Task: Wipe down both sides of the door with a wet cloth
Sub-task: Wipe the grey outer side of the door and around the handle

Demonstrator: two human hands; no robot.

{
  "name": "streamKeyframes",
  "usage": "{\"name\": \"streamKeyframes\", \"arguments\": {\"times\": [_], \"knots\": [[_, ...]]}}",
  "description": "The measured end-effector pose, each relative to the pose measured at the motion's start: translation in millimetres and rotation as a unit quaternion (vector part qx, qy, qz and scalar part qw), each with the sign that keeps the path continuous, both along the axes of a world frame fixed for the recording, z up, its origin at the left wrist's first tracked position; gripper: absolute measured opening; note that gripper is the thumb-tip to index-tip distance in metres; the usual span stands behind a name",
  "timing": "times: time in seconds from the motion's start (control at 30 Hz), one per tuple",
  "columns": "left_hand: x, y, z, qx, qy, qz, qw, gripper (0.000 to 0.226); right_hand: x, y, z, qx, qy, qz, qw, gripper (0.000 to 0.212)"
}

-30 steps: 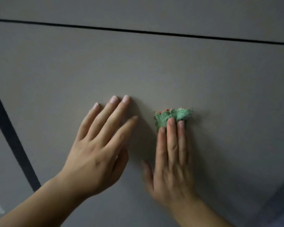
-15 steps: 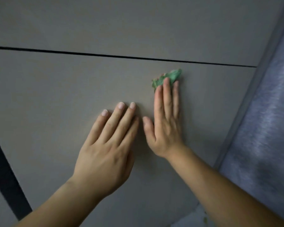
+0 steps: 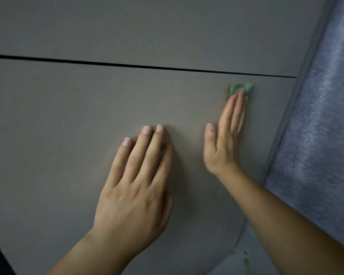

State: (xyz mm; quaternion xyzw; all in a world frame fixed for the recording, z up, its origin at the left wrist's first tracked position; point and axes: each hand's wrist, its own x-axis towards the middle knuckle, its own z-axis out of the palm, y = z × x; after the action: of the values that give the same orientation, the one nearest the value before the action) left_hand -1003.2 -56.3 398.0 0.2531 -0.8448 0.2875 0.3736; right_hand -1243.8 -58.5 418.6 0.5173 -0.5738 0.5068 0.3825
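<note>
One small green cloth [image 3: 239, 89] sits high on the grey door [image 3: 88, 108], near its right edge, pinned only by the flat, outstretched right hand [image 3: 224, 139], so it may slip free. The left hand [image 3: 135, 185], open and empty, presses flat lower down; leaning hard could swing the door.

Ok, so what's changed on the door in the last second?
The right hand slid the green cloth up and rightward across the door, toward the dark groove and the door's right edge. Nothing was taken or let go. The left hand stayed flat on the door; straight fingers still press the cloth.
</note>
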Motion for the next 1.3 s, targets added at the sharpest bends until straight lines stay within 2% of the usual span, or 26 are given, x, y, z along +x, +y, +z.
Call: {"name": "streamKeyframes", "arguments": {"times": [0.1, 0.17, 0.23, 0.3, 0.37, 0.43, 0.6, 0.63, 0.77, 0.8, 0.83, 0.87, 0.93, 0.97, 1.0, 1.07, 1.13, 1.17, 1.23, 1.3], "knots": [[-19.3, -1.5, -9.0, -0.011, -0.015, 0.000, 1.000, 0.069, -17.8, 7.0, -19.6, -0.007, -0.115, 0.003, 0.993, 0.074], [-30.1, -1.9, -16.6, -0.017, -0.023, 0.000, 1.000, 0.071, -15.5, 8.5, -27.8, 0.000, -0.138, 0.007, 0.990, 0.075], [-36.7, -1.1, -22.1, -0.023, -0.026, 0.007, 0.999, 0.075, -3.1, 4.7, -18.9, 0.002, -0.079, 0.027, 0.996, 0.075], [-40.4, -0.9, -24.3, -0.029, -0.016, 0.014, 0.999, 0.076, 7.6, -1.5, -4.3, 0.008, 0.046, 0.050, 0.998, 0.074], [-42.0, -1.9, -24.2, -0.042, -0.015, 0.026, 0.999, 0.076, 7.2, -2.6, 4.8, 0.017, 0.118, 0.061, 0.991, 0.073], [-40.5, -1.9, -22.8, -0.043, -0.029, 0.026, 0.998, 0.078, -5.2, 2.5, 3.7, 0.024, 0.109, 0.056, 0.992, 0.071], [-33.3, 1.1, -16.8, -0.027, -0.054, 0.031, 0.998, 0.085, -15.4, 2.5, 6.0, -0.014, -0.035, 0.040, 0.998, 0.070], [-32.6, 1.7, -15.6, -0.025, -0.055, 0.030, 0.998, 0.084, -8.0, 0.7, 5.7, -0.016, -0.031, 0.039, 0.999, 0.072], [-35.4, 5.1, -16.6, -0.024, -0.048, 0.043, 0.998, 0.081, 1.6, 3.6, -21.6, 0.040, 0.109, 0.056, 0.992, 0.071], [-37.5, 6.1, -17.8, -0.020, -0.044, 0.043, 0.998, 0.081, -7.3, 6.4, -27.0, 0.048, 0.115, 0.050, 0.991, 0.070], [-40.3, 7.2, -19.5, -0.017, -0.041, 0.041, 0.998, 0.081, -20.7, 8.1, -29.8, 0.043, 0.084, 0.039, 0.995, 0.070], [-44.1, 8.1, -21.6, -0.017, -0.041, 0.036, 0.998, 0.081, -36.4, 9.0, -29.6, 0.024, 0.013, 0.026, 0.999, 0.071], [-55.0, 9.8, -26.5, -0.023, -0.049, 0.028, 0.998, 0.082, -61.0, 8.7, -25.8, -0.020, -0.154, 0.006, 0.988, 0.074], [-61.6, 10.7, -28.6, -0.024, -0.056, 0.025, 0.998, 0.082, -63.3, 8.0, -28.1, -0.027, -0.196, -0.002, 0.980, 0.075], [-68.4, 11.2, -30.6, -0.023, -0.062, 0.021, 0.998, 0.082, -58.0, 8.0, -36.0, -0.028, -0.193, 0.000, 0.981, 0.075], [-80.3, 10.4, -33.3, -0.022, -0.067, 0.016, 0.997, 0.078, -37.4, 7.8, -67.4, 0.004, -0.094, 0.040, 0.995, 0.072], [-86.5, 8.7, -37.0, -0.024, -0.063, 0.013, 0.998, 0.072, -21.5, 12.2, -99.0, 0.058, 0.013, 0.075, 0.995, 0.070], [-87.4, 7.5, -39.3, -0.026, -0.062, 0.012, 0.998, 0.072, -25.1, 14.7, -104.2, 0.076, 0.039, 0.071, 0.994, 0.070], [-87.0, 4.3, -42.5, -0.035, -0.064, 0.012, 0.997, 0.077, -51.2, 13.6, -89.6, 0.052, 0.015, 0.034, 0.998, 0.069], [-87.6, 0.9, -43.7, -0.044, -0.065, 0.013, 0.997, 0.081, -88.1, 8.4, -61.0, -0.009, -0.100, -0.011, 0.995, 0.070]]}}
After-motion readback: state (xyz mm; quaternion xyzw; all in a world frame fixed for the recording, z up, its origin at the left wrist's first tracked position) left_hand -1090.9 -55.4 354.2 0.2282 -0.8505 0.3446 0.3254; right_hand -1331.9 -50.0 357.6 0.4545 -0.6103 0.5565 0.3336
